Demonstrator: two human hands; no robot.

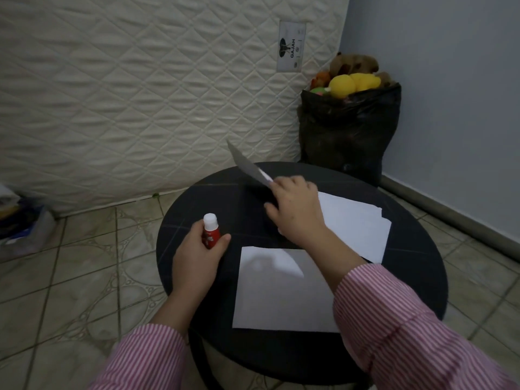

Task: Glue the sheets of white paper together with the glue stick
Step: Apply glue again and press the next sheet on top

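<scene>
At the far left, some bags and clutter [19,223] lie on the tiled floor [84,277] below a quilted mattress [140,94] that stands on edge against the wall. Moving right, the left hand [197,260] curls around a red glue stick [211,232] with a white cap, holding it upright over the left part of the round black counter [202,198]. One sheet of white paper [281,299] lies flat on the near middle of the counter, partly crossed by the right forearm in a pink striped sleeve [394,333]. Above it, the right hand [295,209] pinches another sheet [247,167] by its near end; that sheet is lifted off the counter and slants up toward the mattress. The two hands are apart. Further right, a small stack of white sheets [360,223] rests on the counter just beside the right hand. Behind the counter, in the corner, a black bag [349,128] holds plush toys [354,80].
</scene>
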